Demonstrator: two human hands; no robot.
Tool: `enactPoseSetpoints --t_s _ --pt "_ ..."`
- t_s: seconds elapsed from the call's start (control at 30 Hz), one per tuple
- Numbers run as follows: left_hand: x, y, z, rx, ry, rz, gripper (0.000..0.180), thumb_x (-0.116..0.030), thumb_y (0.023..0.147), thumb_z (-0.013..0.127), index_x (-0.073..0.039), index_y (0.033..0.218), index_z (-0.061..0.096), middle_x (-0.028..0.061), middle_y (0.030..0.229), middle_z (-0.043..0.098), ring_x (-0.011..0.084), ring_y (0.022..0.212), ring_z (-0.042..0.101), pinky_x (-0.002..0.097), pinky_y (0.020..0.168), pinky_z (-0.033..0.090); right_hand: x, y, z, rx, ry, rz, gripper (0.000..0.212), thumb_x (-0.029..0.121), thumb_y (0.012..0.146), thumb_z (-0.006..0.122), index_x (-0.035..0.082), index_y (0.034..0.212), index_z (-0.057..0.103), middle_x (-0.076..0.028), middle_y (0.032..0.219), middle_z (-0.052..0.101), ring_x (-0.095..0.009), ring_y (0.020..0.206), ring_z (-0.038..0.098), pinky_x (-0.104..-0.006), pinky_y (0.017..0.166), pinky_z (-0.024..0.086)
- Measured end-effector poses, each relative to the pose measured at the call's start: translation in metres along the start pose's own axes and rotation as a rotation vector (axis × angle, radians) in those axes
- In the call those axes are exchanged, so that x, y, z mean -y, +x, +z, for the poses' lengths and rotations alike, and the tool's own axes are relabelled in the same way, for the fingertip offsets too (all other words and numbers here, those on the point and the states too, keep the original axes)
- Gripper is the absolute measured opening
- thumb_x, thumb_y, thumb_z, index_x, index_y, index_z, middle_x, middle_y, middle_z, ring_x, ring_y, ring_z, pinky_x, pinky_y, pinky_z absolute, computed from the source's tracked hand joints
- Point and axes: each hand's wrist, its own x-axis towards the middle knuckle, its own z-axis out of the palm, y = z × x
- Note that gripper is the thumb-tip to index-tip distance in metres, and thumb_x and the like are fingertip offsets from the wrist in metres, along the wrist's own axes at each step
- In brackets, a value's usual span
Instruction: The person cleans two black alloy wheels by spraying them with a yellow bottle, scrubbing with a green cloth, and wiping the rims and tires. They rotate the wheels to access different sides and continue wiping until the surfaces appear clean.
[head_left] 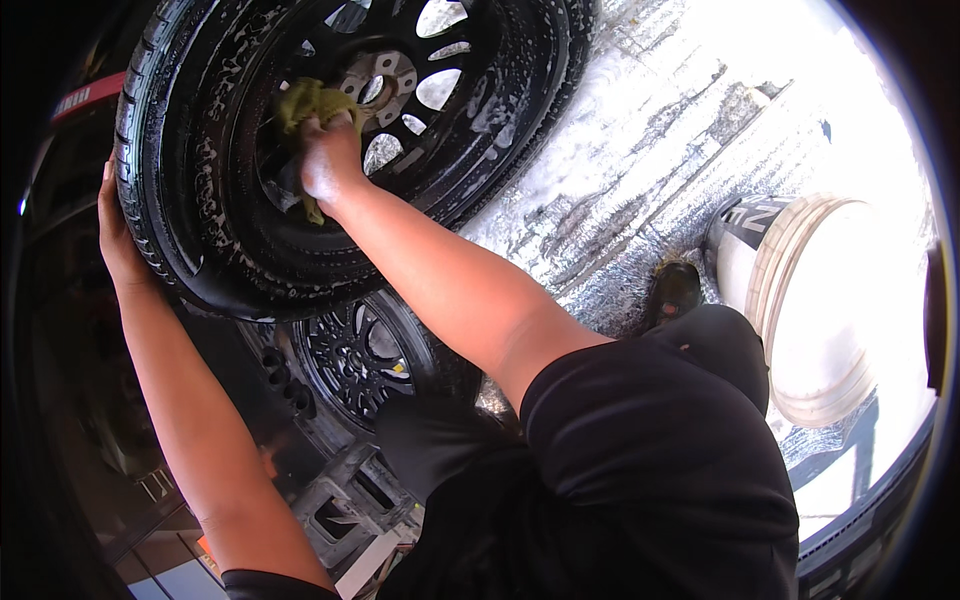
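Observation:
A large black car wheel (240, 285) with its tyre stands tilted at the upper left, its hollow inner side facing me. Streaks of white suds cover the rim and the sidewall. Inside the barrel, close to the grey hub, my right hand (333, 160) is closed round a wet yellow-green cloth (308, 103) pressed on the rim near the spokes. Suds cling to this hand. My left hand (119, 235) lies along the tyre's outer left tread, fingers stretched out flat, steadying its edge. Part of that hand is hidden behind the tyre.
A second black spoked wheel (358, 360) leans below the first. A white bucket (820, 300) stands on the wet, sudsy pavement (620, 180) at the right. My dark shoe (676, 290) is beside it. A grey plastic crate-like piece (350, 505) lies at the lower left.

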Motion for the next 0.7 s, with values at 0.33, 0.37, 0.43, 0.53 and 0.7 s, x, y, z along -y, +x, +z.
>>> enactPoseSetpoints --t_s 0.33,0.37,0.43,0.53,0.7 --pt "-0.006 0.007 0.012 0.015 -0.039 -0.038 0.047 -0.039 0.108 0.055 -0.006 0.14 0.062 0.008 0.136 0.068 0.0223 0.119 0.066 0.039 0.108 0.051 0.042 0.074 -0.039 0.147 -0.998 -0.951 0.058 0.043 0.095 0.058 0.016 0.146 0.06 -0.023 0.156 0.048 -0.047 0.152 0.032 -0.0651 0.126 0.013" --pt "-0.004 0.01 0.007 0.031 -0.036 -0.013 0.045 -0.037 0.108 0.055 -0.006 0.14 0.063 0.0065 0.134 0.069 0.021 0.121 0.065 0.0376 0.109 0.049 0.04 0.07 -0.03 0.131 -1.083 -0.879 0.058 0.044 0.095 0.058 0.017 0.146 0.059 -0.022 0.156 0.048 -0.045 0.152 0.033 -0.0648 0.126 0.013" --pt "-0.01 -0.005 0.032 -0.005 -0.055 -0.02 0.045 -0.035 0.109 0.054 -0.006 0.143 0.061 0.0056 0.134 0.069 0.0206 0.121 0.065 0.0366 0.11 0.048 0.046 0.069 -0.002 0.086 -1.341 -0.84 0.06 0.047 0.094 0.059 0.018 0.147 0.059 -0.019 0.156 0.049 -0.042 0.152 0.035 -0.0646 0.126 0.014" --pt "-0.011 -0.008 0.036 0.014 -0.058 0.008 0.046 -0.033 0.109 0.053 -0.006 0.147 0.058 0.006 0.136 0.067 0.0212 0.122 0.064 0.0365 0.111 0.047 0.039 0.066 0.011 0.056 -1.513 -0.927 0.059 0.046 0.094 0.061 0.017 0.145 0.058 -0.015 0.155 0.052 -0.037 0.15 0.038 -0.0638 0.124 0.021" --pt "-0.012 -0.015 0.038 0.009 0.007 0.04 0.053 -0.033 0.109 0.052 -0.002 0.153 0.051 0.0088 0.146 0.062 0.0218 0.13 0.06 0.0371 0.114 0.045 0.048 0.076 -0.068 0.019 -1.198 -1.064 0.048 0.034 0.096 0.061 0.014 0.14 0.06 -0.013 0.149 0.056 -0.037 0.139 0.052 -0.0591 0.115 0.038"
